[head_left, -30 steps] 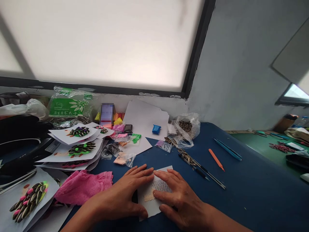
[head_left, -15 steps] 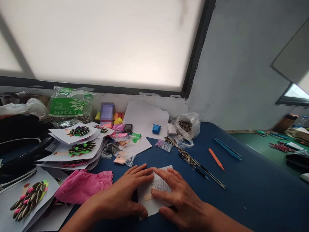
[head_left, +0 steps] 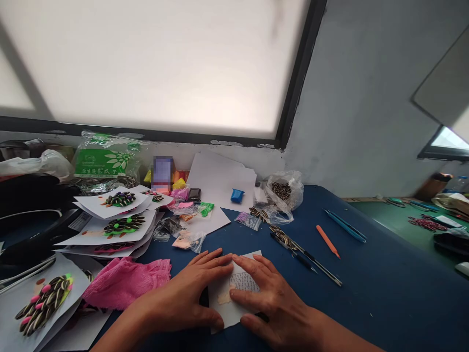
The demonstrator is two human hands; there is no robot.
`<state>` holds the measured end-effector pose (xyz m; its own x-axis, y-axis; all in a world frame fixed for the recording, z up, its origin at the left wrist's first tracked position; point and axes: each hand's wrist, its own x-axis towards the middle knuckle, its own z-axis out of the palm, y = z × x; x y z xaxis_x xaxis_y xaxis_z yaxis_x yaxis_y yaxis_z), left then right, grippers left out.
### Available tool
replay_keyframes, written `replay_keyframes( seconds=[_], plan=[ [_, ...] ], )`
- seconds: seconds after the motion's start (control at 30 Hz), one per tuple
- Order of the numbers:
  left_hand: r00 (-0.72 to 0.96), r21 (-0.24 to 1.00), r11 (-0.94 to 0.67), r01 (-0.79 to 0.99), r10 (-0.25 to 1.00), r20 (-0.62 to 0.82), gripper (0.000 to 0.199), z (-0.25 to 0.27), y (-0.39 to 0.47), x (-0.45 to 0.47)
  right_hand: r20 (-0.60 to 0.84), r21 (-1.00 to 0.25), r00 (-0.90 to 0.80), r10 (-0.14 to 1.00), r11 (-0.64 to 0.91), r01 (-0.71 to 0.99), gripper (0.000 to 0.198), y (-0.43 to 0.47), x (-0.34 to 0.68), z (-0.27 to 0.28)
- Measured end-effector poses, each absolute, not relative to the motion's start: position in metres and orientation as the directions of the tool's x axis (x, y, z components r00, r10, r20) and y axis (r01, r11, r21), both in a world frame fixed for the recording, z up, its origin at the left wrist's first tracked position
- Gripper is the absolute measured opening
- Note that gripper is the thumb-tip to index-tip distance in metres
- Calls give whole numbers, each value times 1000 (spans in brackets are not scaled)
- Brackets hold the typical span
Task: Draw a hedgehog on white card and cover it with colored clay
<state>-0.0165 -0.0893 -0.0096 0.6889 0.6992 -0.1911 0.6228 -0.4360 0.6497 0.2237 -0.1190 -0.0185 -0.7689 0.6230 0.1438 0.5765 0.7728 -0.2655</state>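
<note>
A white paper card [head_left: 234,317] lies on the blue table under both hands. It bears a drawn outline filled with small pen marks, partly covered by my fingers, and a thin, flattened peach patch [head_left: 223,297] that looks like soft clay. My left hand [head_left: 198,288] rests along the card's left side, fingers stretched out and thumb at its lower edge. Across the right side spreads my right hand [head_left: 271,293], with one fingertip at the right edge of the peach patch. Neither hand grips anything. Something dark shows beneath the card.
Sunflower-seed picture cards [head_left: 124,227] are stacked at left beside a pink cloth [head_left: 128,283]. Small clay bags [head_left: 188,239] lie behind my hands. To the right are loose seeds [head_left: 282,237], pens [head_left: 304,259], an orange tool [head_left: 328,241] and blue tweezers [head_left: 344,225].
One finger of my right hand has shifted very slightly at the peach patch, showing a little more of it. The left hand and the card stay in place.
</note>
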Motion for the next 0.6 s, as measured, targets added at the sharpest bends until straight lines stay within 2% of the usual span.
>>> replay_keyframes(
  seconds=[0.17,0.37,0.6],
  plan=[
    [680,640,-424,641,701,-215,93,-7,-89,-16,127,-270,-778,615,776,570,32,-118,224,-18],
    [686,648,-431,629,700,-200,91,-6,-89,-15,89,-300,-754,651,739,603,47,-118,224,-17],
    [695,650,-438,622,691,-200,87,-7,-89,-16,90,-289,-752,652,740,607,43,-118,223,-17]
  ],
)
